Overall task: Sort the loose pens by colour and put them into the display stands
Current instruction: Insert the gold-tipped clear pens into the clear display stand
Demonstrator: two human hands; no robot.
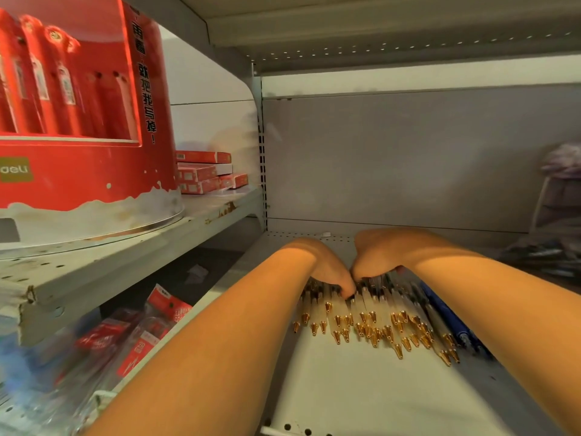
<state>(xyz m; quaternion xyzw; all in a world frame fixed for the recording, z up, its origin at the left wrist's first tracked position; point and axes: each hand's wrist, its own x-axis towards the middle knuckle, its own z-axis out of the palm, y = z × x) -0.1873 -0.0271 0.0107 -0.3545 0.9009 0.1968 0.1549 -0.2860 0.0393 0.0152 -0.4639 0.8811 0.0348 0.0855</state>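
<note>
Both hands (352,262) press pens (371,322) beside "deli" stand (78,171).

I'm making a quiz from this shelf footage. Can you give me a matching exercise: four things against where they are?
Things:
1. red display stand
2. clear pens
3. blue pens
4. red boxes

Places:
A. stacked at the back of the upper left shelf
B. under both hands, gold tips toward the camera
C. front of the upper left shelf
D. at the right edge of the pen pile, beside the right forearm

Pairs: 1-C, 2-B, 3-D, 4-A
</note>
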